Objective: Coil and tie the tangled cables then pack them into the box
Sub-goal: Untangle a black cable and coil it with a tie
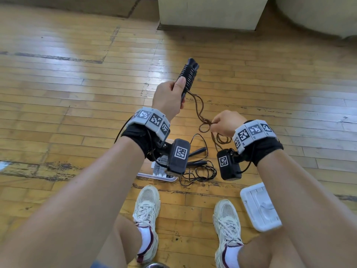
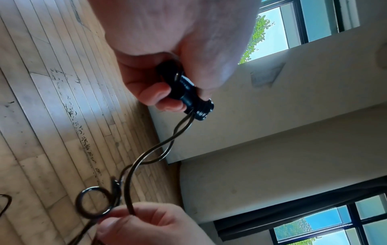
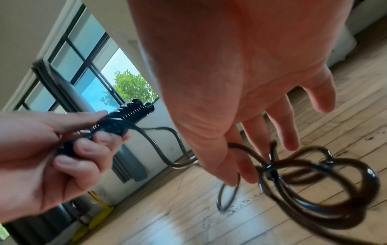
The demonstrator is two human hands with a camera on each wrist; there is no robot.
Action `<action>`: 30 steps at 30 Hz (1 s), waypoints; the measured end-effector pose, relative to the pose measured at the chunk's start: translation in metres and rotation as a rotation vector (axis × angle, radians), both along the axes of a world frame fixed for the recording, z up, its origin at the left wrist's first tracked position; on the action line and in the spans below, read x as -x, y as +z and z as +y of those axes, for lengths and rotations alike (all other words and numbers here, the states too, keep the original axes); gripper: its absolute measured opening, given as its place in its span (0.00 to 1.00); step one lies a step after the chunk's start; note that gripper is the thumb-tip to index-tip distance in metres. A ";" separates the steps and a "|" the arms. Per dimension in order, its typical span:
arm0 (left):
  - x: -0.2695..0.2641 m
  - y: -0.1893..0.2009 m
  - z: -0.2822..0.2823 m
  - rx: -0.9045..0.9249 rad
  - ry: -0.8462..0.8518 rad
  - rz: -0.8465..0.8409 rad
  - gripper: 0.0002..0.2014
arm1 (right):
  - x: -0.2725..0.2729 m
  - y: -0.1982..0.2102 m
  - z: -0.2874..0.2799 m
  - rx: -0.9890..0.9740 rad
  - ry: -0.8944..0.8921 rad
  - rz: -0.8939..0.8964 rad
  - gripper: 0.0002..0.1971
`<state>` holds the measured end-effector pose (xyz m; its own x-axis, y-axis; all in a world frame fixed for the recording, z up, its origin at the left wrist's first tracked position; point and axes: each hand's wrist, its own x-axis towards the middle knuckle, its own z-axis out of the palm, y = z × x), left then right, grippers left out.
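My left hand (image 1: 171, 95) is raised over the wooden floor and grips two black handles (image 1: 188, 74) held side by side, with brown cable wound tightly round their upper part. The loose brown cable (image 1: 201, 108) runs down from them in twisted loops to my right hand (image 1: 216, 124), which pinches it between thumb and forefinger. In the left wrist view the fingers (image 2: 159, 97) curl round the handles (image 2: 188, 94). In the right wrist view the other fingers (image 3: 291, 126) are spread, and more loops of the cable (image 3: 314, 182) hang below the hand.
A second cable, black (image 1: 199, 167), lies tangled on the floor near my feet. A white box (image 1: 160, 174) sits partly hidden under my left wrist. A white lid (image 1: 260, 206) lies to the right of my right shoe. A pale pillar base (image 1: 210, 14) stands ahead.
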<state>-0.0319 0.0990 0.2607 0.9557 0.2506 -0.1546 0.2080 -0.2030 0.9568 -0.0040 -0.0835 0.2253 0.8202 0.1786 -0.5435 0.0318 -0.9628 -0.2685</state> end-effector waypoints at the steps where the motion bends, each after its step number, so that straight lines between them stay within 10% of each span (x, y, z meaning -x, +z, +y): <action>1: 0.000 0.000 0.001 -0.009 -0.011 0.001 0.18 | -0.001 0.003 0.001 -0.047 0.005 -0.022 0.10; 5: 0.003 0.000 0.000 -0.015 -0.114 0.027 0.18 | -0.002 0.019 0.009 -0.517 -0.090 -0.164 0.10; 9: 0.005 0.002 -0.002 -0.039 -0.154 0.001 0.22 | 0.003 0.030 0.022 -1.025 -0.168 0.078 0.11; 19: 0.006 0.006 -0.005 0.299 -0.068 0.134 0.19 | 0.007 0.030 0.021 -1.063 -0.089 0.087 0.12; 30: 0.009 0.009 -0.009 0.573 -0.166 0.166 0.17 | 0.001 0.037 0.006 -1.273 -0.395 0.241 0.17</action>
